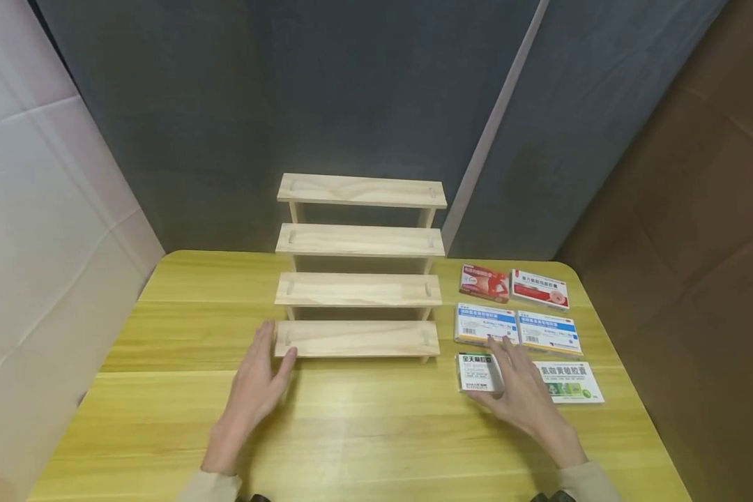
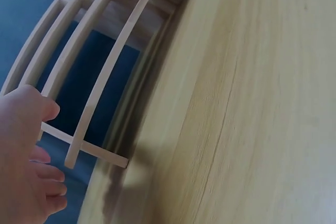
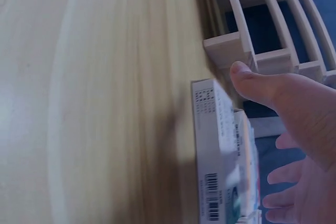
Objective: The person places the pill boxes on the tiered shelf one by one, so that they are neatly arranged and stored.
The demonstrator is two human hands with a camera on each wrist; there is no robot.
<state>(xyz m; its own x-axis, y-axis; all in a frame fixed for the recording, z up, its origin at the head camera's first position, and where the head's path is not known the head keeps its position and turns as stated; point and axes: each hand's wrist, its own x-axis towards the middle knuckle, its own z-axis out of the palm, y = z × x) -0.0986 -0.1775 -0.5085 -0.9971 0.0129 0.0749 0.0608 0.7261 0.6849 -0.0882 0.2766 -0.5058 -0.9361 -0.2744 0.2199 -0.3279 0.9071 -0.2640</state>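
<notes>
A four-step wooden display rack (image 1: 358,339) stands at the back middle of the table. My left hand (image 1: 254,383) is at the left end of its lowest step, thumb spread from the fingers; whether it touches the wood I cannot tell. In the left wrist view that hand (image 2: 31,156) has nothing in its grasp. My right hand (image 1: 522,390) hovers over a white medicine box with green print (image 1: 477,373), covering its right part. The right wrist view shows the hand (image 3: 304,124) with thumb apart from loosely bent fingers, beside a white box edge with a barcode (image 3: 210,150).
Right of the rack lie more medicine boxes: a red box (image 1: 484,283), a white-and-red box (image 1: 539,288), two blue-and-white boxes (image 1: 486,323) and a white box with green pictures (image 1: 571,382). A dark curtain (image 1: 364,90) hangs behind the wooden table (image 1: 364,432).
</notes>
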